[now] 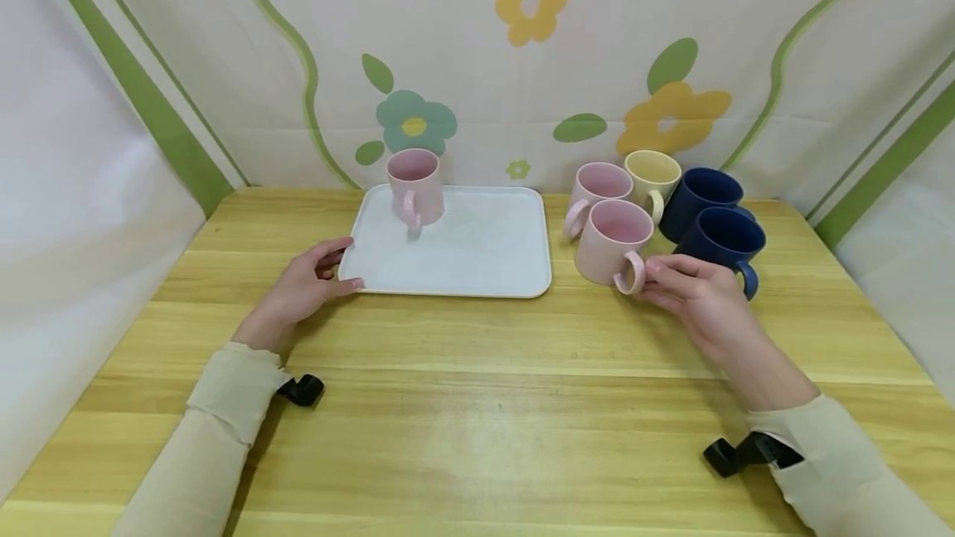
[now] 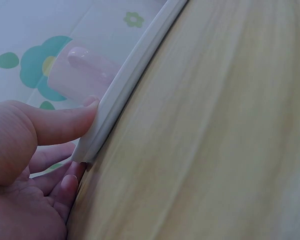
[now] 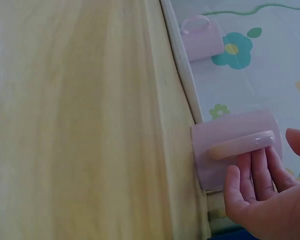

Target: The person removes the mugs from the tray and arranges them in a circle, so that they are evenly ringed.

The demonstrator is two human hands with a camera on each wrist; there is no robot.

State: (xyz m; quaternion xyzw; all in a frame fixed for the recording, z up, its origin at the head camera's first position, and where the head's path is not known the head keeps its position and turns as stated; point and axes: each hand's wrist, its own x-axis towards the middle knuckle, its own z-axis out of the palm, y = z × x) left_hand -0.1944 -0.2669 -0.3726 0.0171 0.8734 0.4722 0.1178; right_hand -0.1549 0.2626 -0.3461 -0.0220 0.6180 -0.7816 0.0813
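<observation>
A white tray (image 1: 485,259) lies on the table with one pink mug (image 1: 416,193) standing at its back left. My left hand (image 1: 309,280) holds the tray's front left corner, thumb (image 2: 70,122) against the rim and fingers at the left side. My right hand (image 1: 697,297) is at the handle (image 1: 631,273) of the front pink mug (image 1: 608,251), right of the tray. In the right wrist view its fingertips (image 3: 260,162) touch the handle from below, while the thumb (image 3: 297,142) stays apart from it.
Close behind the front pink mug stand another pink mug (image 1: 597,182) and a yellow mug (image 1: 656,176). Two dark blue mugs (image 1: 697,197) stand to their right, the front one (image 1: 719,239) just behind my right hand. A flowered cloth (image 1: 477,65) hangs along the table's back edge.
</observation>
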